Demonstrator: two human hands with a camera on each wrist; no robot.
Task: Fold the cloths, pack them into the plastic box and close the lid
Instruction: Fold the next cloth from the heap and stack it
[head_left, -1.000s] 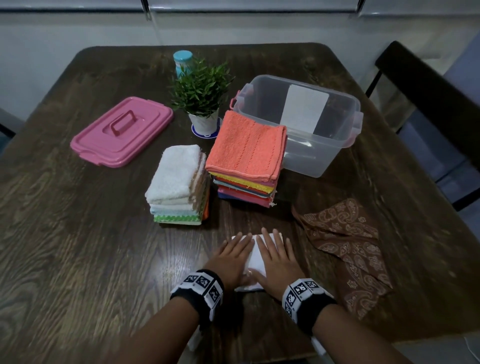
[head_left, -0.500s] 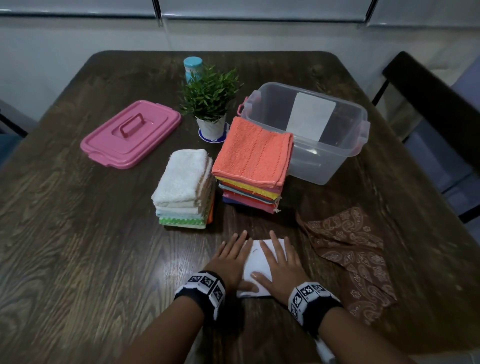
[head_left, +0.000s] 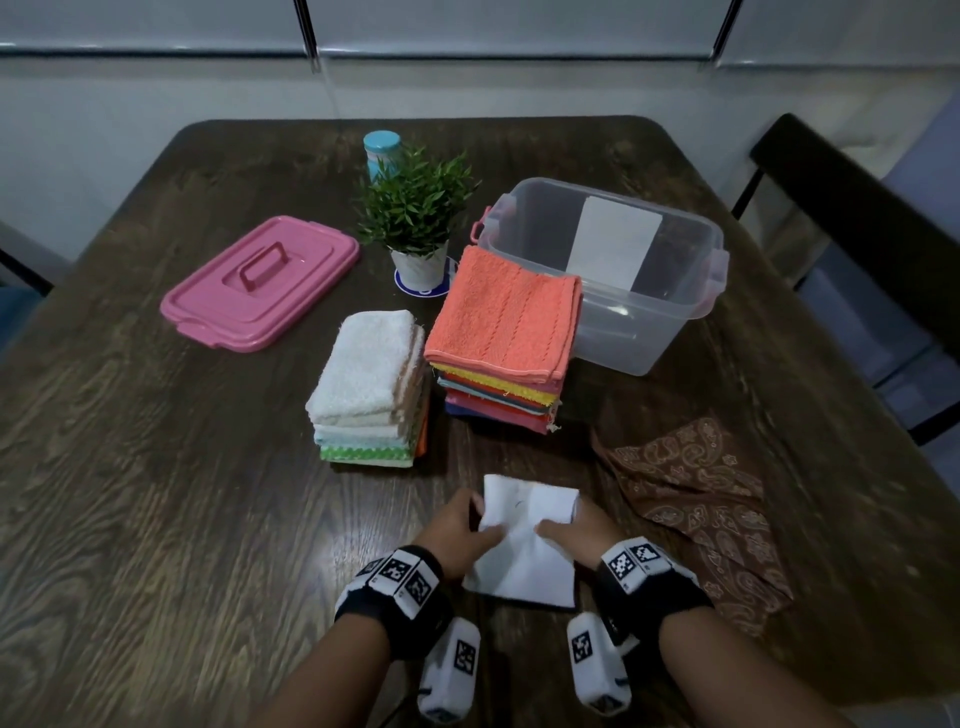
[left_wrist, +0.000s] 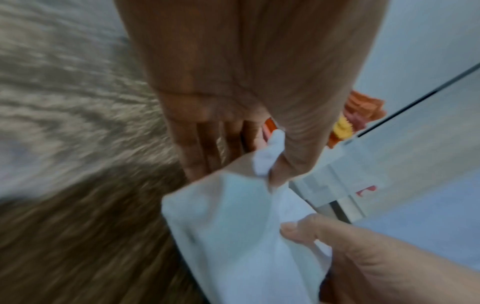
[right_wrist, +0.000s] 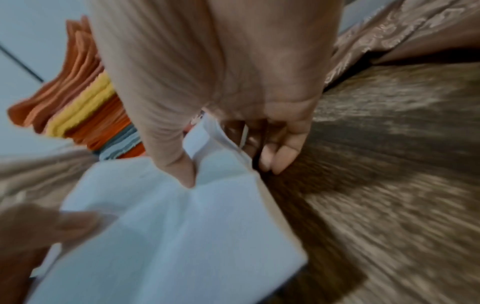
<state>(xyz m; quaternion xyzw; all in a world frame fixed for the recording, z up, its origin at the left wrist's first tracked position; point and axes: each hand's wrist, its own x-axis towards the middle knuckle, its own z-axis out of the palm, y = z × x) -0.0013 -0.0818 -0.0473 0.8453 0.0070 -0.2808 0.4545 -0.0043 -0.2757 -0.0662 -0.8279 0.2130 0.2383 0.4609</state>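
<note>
A folded white cloth (head_left: 524, 545) is lifted off the table's near middle. My left hand (head_left: 460, 535) pinches its left edge, thumb on top and fingers beneath, as the left wrist view shows on the white cloth (left_wrist: 241, 230). My right hand (head_left: 576, 535) pinches the right edge of the white cloth (right_wrist: 176, 226) the same way. Behind stand two piles of folded cloths, one topped white (head_left: 371, 374), one topped orange (head_left: 506, 312). The clear plastic box (head_left: 691, 312) stands open at the back right. Its pink lid (head_left: 260, 286) lies at the back left.
A brown paisley cloth (head_left: 696, 504) lies unfolded to the right of my hands. A small potted plant (head_left: 418, 218) and a blue-capped bottle (head_left: 382, 150) stand behind the piles. A dark chair (head_left: 857, 218) stands past the table's right edge.
Both hands lay flat on the white cloth earlier. Now each pinches a side of it and the cloth has come up off the table.
</note>
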